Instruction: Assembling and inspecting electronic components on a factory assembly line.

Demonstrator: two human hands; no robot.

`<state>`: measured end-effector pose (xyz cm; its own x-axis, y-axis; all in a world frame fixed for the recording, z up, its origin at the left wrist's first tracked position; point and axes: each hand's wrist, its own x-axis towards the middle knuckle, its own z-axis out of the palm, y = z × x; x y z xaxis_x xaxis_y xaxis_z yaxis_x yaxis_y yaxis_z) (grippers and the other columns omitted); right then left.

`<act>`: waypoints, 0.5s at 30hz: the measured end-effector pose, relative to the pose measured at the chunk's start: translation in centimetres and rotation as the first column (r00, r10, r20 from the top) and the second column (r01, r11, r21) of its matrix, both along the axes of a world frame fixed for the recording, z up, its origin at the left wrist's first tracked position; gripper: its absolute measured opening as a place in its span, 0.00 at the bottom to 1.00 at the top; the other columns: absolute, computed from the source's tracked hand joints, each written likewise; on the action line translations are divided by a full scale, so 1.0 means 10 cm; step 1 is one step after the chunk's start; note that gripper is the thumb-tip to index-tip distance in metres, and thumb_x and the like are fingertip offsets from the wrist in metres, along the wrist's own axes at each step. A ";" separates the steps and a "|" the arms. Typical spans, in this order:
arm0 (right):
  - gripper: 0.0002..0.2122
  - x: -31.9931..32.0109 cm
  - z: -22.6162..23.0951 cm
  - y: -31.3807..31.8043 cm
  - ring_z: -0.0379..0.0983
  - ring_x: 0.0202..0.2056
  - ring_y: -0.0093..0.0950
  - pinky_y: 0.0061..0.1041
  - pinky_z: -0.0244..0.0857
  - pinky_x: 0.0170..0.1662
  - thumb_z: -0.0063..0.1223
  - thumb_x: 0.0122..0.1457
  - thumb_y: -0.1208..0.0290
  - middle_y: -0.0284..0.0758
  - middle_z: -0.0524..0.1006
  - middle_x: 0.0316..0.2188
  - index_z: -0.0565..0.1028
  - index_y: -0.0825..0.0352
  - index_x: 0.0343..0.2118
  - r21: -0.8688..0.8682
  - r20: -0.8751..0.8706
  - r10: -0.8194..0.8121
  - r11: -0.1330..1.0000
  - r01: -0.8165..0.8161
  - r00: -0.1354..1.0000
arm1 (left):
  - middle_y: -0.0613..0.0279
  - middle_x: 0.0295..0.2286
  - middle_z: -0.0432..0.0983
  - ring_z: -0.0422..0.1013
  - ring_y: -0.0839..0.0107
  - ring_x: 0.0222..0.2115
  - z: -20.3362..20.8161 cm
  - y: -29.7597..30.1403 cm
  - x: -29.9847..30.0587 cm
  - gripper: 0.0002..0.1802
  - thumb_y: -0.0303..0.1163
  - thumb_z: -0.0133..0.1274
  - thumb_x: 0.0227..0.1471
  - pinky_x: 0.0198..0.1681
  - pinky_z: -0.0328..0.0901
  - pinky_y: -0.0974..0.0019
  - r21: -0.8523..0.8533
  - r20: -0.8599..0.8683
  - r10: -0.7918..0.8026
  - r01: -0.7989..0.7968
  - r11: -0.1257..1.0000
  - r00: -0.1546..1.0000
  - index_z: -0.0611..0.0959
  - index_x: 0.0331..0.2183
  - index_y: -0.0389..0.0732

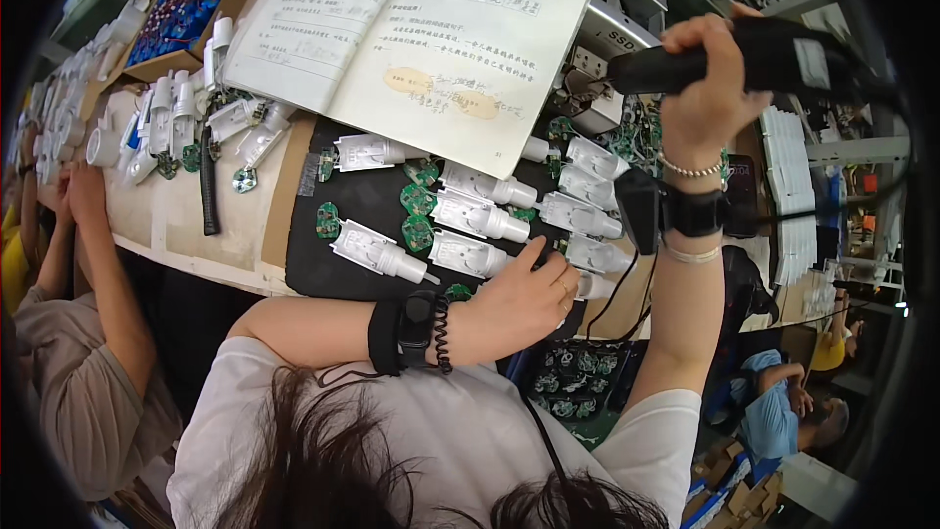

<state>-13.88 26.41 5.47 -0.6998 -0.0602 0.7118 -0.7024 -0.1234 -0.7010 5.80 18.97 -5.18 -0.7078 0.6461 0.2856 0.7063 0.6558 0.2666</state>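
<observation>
Several white casings (475,214) lay near the left hand (519,302), whose grip I couldn't make out. The right hand (713,87) was wrapped around a black tool (774,51).

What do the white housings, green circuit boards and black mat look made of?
White housings: probably moulded plastic, smooth satin finish; soft highlights, shaped recesses. Green circuit boards: likely fibreglass laminate with green coating; small pale components show. Black mat: matte, maybe rubber or foam; dark, shine-free surface, can't tell which.
</observation>
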 end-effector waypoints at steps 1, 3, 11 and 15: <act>0.05 -0.03 -0.02 -0.02 0.65 0.21 0.24 0.28 0.63 0.36 0.44 0.53 0.77 0.35 0.71 0.18 0.68 0.72 0.31 0.082 -0.019 -0.067 0.994 0.068 0.998 | 0.59 0.37 0.68 0.63 0.62 0.45 0.00 0.00 0.00 0.33 0.43 0.61 0.32 0.54 0.54 0.51 0.006 -0.002 -0.006 0.006 1.000 1.000 0.77 0.43 0.36; 0.05 -0.04 -0.12 -0.01 0.65 0.21 0.24 0.27 0.64 0.35 0.44 0.53 0.78 0.35 0.71 0.18 0.67 0.73 0.32 0.129 -0.021 -0.049 0.990 0.051 0.999 | 0.59 0.37 0.68 0.63 0.62 0.45 -0.01 0.00 -0.01 0.32 0.44 0.61 0.32 0.54 0.54 0.51 0.020 -0.005 -0.023 0.023 1.000 1.000 0.77 0.41 0.36; 0.04 0.18 -0.09 -0.04 0.66 0.20 0.23 0.23 0.65 0.34 0.42 0.52 0.81 0.33 0.71 0.17 0.67 0.73 0.30 0.010 0.124 0.098 0.995 -0.100 0.987 | 0.59 0.37 0.68 0.63 0.63 0.45 0.01 -0.04 -0.03 0.32 0.44 0.60 0.32 0.54 0.54 0.52 0.030 -0.023 -0.013 0.013 0.999 1.000 0.78 0.41 0.36; 0.04 0.08 -0.04 -0.02 0.67 0.19 0.23 0.23 0.64 0.32 0.43 0.52 0.80 0.33 0.70 0.17 0.67 0.74 0.30 -0.004 0.033 0.032 0.999 -0.032 0.999 | 0.59 0.39 0.69 0.62 0.63 0.46 0.00 -0.04 -0.03 0.32 0.45 0.61 0.32 0.54 0.54 0.52 0.024 -0.073 -0.010 0.012 1.000 0.997 0.77 0.41 0.36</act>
